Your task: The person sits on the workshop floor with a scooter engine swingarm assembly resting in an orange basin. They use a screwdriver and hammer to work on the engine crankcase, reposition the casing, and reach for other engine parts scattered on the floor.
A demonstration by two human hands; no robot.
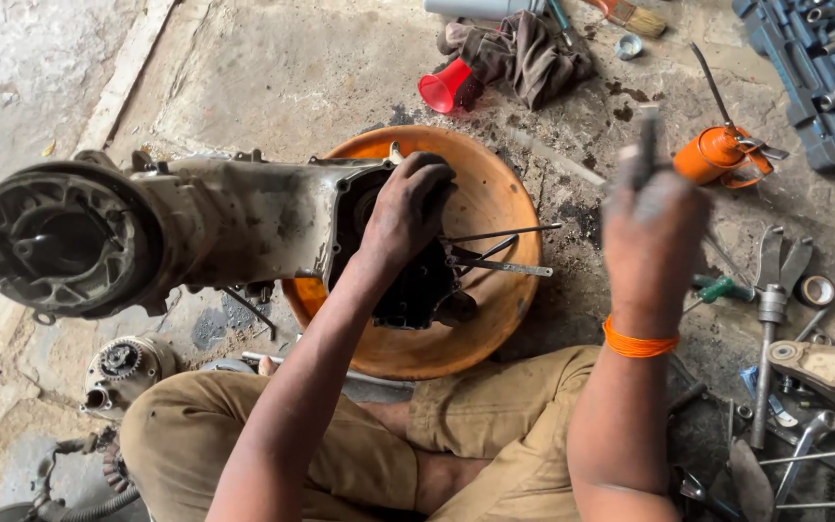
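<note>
Two grease-blackened hands work over a stripped scooter engine on a concrete workshop floor. The left hand [406, 208] presses down on the dark open end of the engine case [244, 227], fingers curled over the parts there; whether it grips one of them or merely steadies the case cannot be told from this angle. The right hand [651, 232], raised and blurred, is closed around a slim dark tool [647, 145] that points upward, well apart from the engine and off to its right.

The case lies crosswise before the seated person, its long axis running left to right, with the round drum end [65, 237] at far left and the open end resting over an orange basin [490, 208]. Thin metal rods [500, 234] jut from the open end toward the right hand, so the left hand is much the nearer.

Spanners and pliers [775, 290] lie at right; a red funnel [445, 85] and rag [524, 48] lie beyond the basin.
</note>
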